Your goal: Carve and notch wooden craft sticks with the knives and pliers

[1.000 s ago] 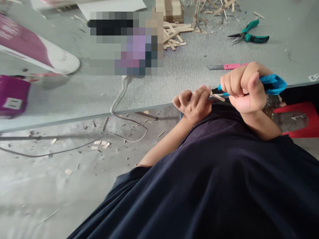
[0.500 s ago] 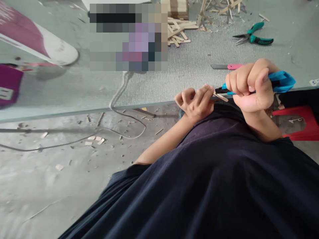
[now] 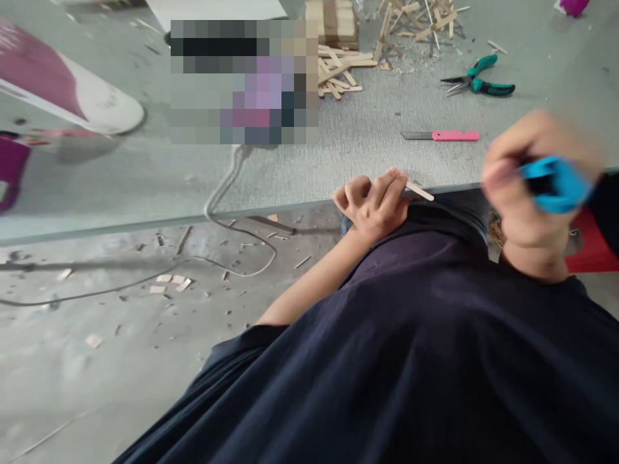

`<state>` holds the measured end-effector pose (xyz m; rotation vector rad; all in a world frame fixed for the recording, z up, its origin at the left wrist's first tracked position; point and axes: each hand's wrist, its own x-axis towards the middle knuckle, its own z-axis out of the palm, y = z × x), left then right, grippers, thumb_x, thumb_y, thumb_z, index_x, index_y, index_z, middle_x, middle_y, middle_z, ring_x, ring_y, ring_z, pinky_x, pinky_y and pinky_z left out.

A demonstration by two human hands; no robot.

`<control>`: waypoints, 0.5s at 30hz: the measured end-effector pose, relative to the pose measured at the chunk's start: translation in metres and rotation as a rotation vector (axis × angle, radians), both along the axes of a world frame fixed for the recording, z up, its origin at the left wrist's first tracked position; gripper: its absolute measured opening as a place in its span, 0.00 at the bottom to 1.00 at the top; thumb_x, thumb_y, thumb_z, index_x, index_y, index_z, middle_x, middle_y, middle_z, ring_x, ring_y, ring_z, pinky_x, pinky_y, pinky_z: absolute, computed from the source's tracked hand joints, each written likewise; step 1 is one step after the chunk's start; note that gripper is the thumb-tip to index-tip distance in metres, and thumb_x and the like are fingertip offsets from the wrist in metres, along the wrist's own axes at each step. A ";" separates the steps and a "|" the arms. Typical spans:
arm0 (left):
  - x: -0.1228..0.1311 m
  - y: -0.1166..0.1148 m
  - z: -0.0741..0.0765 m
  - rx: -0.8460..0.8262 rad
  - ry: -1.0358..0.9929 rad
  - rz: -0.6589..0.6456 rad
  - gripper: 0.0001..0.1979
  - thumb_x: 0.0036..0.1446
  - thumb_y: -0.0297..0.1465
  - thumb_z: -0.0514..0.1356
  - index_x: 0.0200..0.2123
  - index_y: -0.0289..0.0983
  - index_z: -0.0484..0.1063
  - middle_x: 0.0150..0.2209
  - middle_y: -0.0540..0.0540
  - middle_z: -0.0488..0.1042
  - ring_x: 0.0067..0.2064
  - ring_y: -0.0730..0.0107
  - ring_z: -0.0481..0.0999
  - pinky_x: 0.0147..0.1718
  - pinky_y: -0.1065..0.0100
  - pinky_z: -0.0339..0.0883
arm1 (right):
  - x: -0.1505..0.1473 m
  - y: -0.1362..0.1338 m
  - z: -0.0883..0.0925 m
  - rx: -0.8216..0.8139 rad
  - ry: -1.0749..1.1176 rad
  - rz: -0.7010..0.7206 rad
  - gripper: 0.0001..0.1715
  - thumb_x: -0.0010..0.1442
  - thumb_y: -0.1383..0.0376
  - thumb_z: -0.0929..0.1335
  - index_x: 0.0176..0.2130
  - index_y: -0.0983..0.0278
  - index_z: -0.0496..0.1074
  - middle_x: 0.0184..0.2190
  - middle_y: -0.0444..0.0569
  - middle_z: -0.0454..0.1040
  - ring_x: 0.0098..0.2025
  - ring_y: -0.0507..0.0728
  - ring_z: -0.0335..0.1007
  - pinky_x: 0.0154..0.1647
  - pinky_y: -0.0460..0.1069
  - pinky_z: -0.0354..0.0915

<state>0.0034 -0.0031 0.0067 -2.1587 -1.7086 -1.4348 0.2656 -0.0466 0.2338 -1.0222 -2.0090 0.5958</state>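
Note:
My left hand (image 3: 374, 206) is at the table's front edge, its fingers closed on a thin wooden craft stick (image 3: 420, 191). One rounded end of the stick sticks out to the right of the fingertips. Off to the right, my right hand (image 3: 536, 174) is wrapped round a blue utility knife (image 3: 563, 187), apart from the stick. Motion blurs this hand, and the knife's blade is hidden from me. A pink craft knife (image 3: 455, 136) lies on the table between and beyond the two hands, its blade pointing left.
Green-handled pliers (image 3: 493, 86) lie spread beyond the pink knife. Loose craft sticks (image 3: 341, 74) are heaped near a bundled stack of sticks (image 3: 331, 22). A white and maroon cylinder (image 3: 72, 84) lies at left. A cable (image 3: 213, 193) hangs over the table edge (image 3: 145, 223). A red stool (image 3: 592, 248) is at right.
My right hand has swung right with the blue utility knife, away from the craft stick, uncovering the pink knife's handle. My left hand still holds the stick in about the same place.

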 end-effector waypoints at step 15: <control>-0.007 -0.021 0.028 0.135 0.108 -0.099 0.22 0.75 0.53 0.62 0.65 0.53 0.80 0.66 0.48 0.86 0.52 0.45 0.77 0.60 0.41 0.56 | -0.054 -0.005 -0.112 0.141 -0.359 -0.026 0.19 0.64 0.69 0.70 0.53 0.61 0.81 0.49 0.54 0.89 0.47 0.63 0.86 0.48 0.55 0.74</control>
